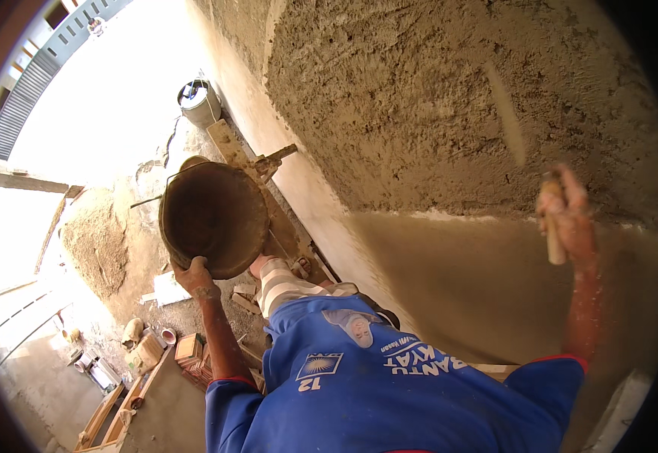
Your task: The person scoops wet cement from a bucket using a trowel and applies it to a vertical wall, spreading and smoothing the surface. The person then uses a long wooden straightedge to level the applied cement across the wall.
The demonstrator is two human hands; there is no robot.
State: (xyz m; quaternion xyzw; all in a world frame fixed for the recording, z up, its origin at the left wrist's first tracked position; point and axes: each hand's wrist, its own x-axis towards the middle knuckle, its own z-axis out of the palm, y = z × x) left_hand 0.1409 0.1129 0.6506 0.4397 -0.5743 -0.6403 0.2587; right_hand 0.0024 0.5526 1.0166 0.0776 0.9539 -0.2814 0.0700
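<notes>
My left hand (197, 279) grips the near rim of a dark round bucket (257, 215), its thumb over the edge. The bucket is tilted so that its mouth faces me; its inside is too dark to make out any contents. At the right, my raised right hand (569, 215) is closed round the pale wooden handle of what looks like a trowel (556, 245), blurred by motion. A pale smeared streak above the hand may be its blade. Just beyond that hand stands the wall (389, 113), its upper part coated in rough wet mortar and its lower part smooth.
Boards (227, 143) lie along the wall's foot, with a grey pail (200, 106) at their far end. A sand heap (98, 238) lies to the left. Tiles or bricks (191, 355), a wooden frame (110, 419) and small containers crowd the lower left.
</notes>
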